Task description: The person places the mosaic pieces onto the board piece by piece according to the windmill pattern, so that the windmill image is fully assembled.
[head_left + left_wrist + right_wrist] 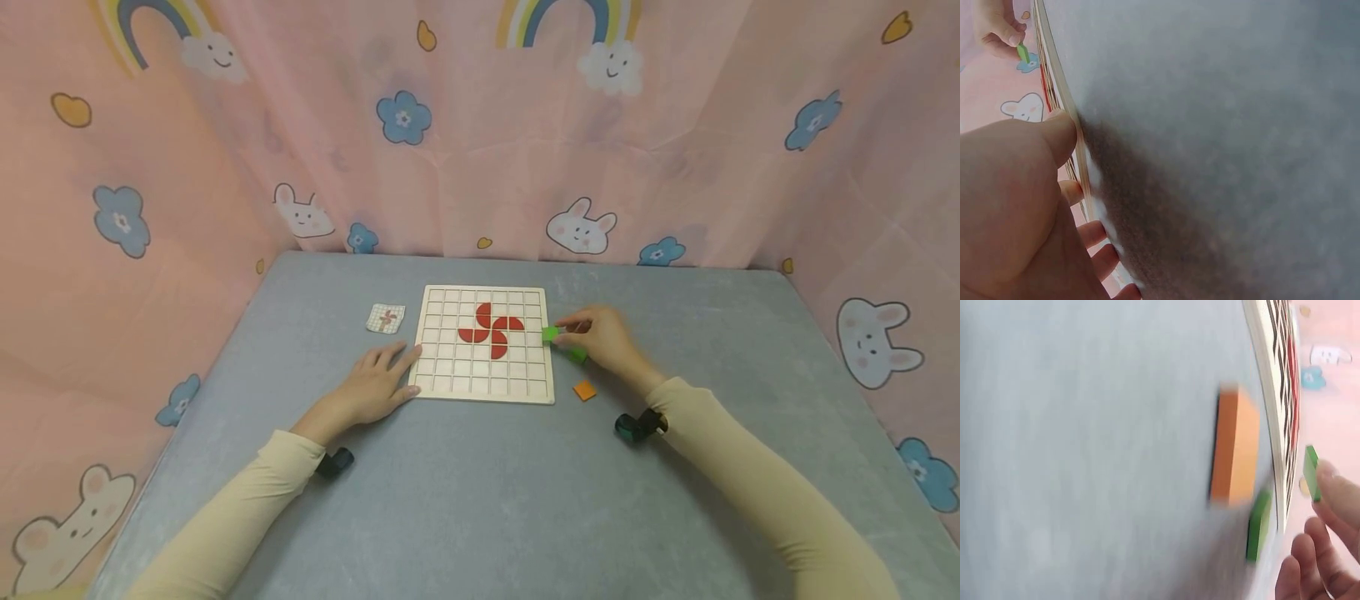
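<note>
A square wooden grid board (442,386) lies on the table, with several red quarter-round tiles (498,337) forming a pinwheel in its middle. My right hand (606,340) pinches a green square tile (551,334) between thumb and fingers at the board's right edge; in the right wrist view this tile (1312,473) is held off the table. A second green tile (577,355) lies beneath that hand, and an orange square tile (585,390) is nearer the front. My left hand (371,385) rests with fingers spread, thumb and index finger touching the board's left edge.
A small paper card (386,318) with a printed red pinwheel on a grid lies left of the board. The grey table (480,500) ends at a pink patterned curtain (480,150) at the back and sides. A dark camera (637,427) is worn at the right wrist.
</note>
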{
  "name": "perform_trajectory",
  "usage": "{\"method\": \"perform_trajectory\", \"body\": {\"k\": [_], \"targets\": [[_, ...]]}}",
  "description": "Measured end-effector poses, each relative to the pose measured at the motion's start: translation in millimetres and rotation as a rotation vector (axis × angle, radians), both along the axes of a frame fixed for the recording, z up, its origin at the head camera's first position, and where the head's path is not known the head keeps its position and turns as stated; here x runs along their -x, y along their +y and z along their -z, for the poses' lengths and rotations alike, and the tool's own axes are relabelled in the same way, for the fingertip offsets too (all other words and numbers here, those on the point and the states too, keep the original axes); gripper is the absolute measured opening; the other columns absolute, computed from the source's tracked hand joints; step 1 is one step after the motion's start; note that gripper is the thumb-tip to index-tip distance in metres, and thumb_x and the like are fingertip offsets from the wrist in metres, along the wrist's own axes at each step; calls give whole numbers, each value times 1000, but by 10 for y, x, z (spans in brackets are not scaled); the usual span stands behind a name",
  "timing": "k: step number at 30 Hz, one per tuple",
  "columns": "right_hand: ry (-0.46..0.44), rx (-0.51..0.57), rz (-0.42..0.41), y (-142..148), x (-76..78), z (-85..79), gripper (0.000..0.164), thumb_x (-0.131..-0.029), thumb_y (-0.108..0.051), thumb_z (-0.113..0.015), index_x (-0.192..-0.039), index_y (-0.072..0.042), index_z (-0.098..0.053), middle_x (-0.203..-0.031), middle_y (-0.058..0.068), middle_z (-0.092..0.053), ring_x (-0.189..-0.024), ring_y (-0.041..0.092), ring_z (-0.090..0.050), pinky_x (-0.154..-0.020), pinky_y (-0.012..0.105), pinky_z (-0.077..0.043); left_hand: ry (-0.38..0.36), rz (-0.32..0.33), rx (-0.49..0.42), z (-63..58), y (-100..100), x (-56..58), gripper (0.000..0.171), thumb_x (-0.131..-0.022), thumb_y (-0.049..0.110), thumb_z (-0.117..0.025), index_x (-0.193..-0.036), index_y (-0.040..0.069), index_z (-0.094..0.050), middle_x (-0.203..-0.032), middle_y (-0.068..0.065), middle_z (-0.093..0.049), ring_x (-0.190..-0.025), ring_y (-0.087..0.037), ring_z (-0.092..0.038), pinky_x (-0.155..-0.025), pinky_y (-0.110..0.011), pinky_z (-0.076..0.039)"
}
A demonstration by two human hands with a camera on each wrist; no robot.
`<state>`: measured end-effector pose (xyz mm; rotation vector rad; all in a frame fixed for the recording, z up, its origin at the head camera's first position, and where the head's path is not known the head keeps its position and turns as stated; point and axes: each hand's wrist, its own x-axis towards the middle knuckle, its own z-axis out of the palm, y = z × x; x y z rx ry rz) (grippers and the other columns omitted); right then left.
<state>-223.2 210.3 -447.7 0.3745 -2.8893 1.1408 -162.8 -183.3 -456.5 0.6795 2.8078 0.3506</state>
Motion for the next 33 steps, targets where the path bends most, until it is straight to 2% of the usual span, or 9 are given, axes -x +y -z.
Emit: {"method": "perform_trajectory", "body": {"k": [11, 17, 22, 33], "targets": [[-55, 196, 45, -413, -162, 68, 27, -88, -12, -89, -110, 1, -82, -102, 17, -73, -87, 24, -61, -71, 29, -46, -3, 2, -6, -21, 6, 2, 66, -112, 32, -53, -167, 4, -29, -167, -31, -27, -148, -54, -31, -120, -69, -27], [-71, 280, 40, -640, -184, 83, 27, -86, -9, -90, -110, 1, -83, -95, 15, -70, -84, 23, -59, -71, 29, -46, -1, 2, -6, 2, 0, 8, 66, -113, 34, -52, -167, 4, -28, -167, -31, -26, -148, -54, -31, -120, -69, -26], [-46, 257, 29, -814, -168, 83, 26, -85, -12, -91, -108, -2, -84, -92, 11, -67, -83, 22, -61, -71, 29, -46, 7, 5, -2, 27, -16, 9, 67, -113, 35, -51, -168, 5, -27, -167, -31, -25, -148, -55, -30, -120, -69, -26], [-33, 259, 15, -988, -163, 72, 27, -83, -14, -93, -106, -2, -84, -91, 10, -66, -80, 21, -56, -69, 30, -42, 3, 9, -2, -25, 7, -7, 67, -112, 32, -53, -167, 3, -29, -167, -32, -26, -147, -55, -32, -119, -69, -28]]}}
